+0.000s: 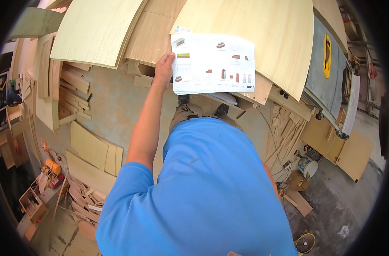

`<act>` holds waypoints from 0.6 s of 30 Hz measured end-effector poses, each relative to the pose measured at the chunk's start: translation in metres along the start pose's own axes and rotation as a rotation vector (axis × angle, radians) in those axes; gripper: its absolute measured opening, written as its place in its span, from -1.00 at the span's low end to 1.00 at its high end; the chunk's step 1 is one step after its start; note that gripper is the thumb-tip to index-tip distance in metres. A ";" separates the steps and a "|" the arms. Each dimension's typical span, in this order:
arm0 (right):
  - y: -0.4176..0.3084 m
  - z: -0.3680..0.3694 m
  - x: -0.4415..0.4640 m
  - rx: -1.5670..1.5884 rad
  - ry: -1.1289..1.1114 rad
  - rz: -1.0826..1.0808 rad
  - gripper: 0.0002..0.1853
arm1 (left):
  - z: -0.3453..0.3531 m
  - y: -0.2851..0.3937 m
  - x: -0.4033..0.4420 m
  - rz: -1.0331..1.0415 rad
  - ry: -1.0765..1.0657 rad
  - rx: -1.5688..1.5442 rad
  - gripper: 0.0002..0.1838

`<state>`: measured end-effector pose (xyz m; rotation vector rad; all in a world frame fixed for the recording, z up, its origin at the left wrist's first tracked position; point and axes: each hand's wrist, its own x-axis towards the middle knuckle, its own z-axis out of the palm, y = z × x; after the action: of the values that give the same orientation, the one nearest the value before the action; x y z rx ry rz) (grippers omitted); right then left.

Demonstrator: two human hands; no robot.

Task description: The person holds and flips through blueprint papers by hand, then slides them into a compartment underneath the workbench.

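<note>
My left hand (163,69) is closed on the left edge of a stack of printed sheets (211,64), thumb on top. Small furniture drawings, some brown and one green, are printed across the top sheet; the lettering is too small to read. The sheets rest over the near edge of a pale plywood panel (263,25). A small label (182,29) shows on the panel just above the paper. Of my right arm (271,179) only a sliver appears beside the blue shirt, and the right hand is hidden.
More plywood (96,32) lies to the left. At the right is a grey machine table (331,64) with a yellow insert (327,55). Offcuts (81,200), an orange power tool (52,166), a white bucket (307,165) and loose cables (280,177) are on the lower level.
</note>
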<state>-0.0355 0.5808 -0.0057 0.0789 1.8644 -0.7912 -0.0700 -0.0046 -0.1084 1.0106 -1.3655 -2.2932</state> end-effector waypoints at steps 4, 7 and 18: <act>-0.028 0.001 -0.030 -0.165 0.008 -0.071 -0.45 | -0.002 0.001 0.000 -0.011 -0.026 0.001 -0.66; -0.042 -0.001 -0.046 -0.516 0.039 -0.223 -0.43 | -0.003 -0.001 0.001 -0.012 -0.030 -0.010 -0.66; -0.023 0.012 -0.036 -0.661 0.128 -0.484 -0.44 | 0.004 0.006 -0.006 -0.022 0.001 -0.022 -0.63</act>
<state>-0.0190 0.5668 0.0332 -0.7762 2.2120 -0.4491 -0.0692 -0.0020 -0.0995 1.0250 -1.3328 -2.3184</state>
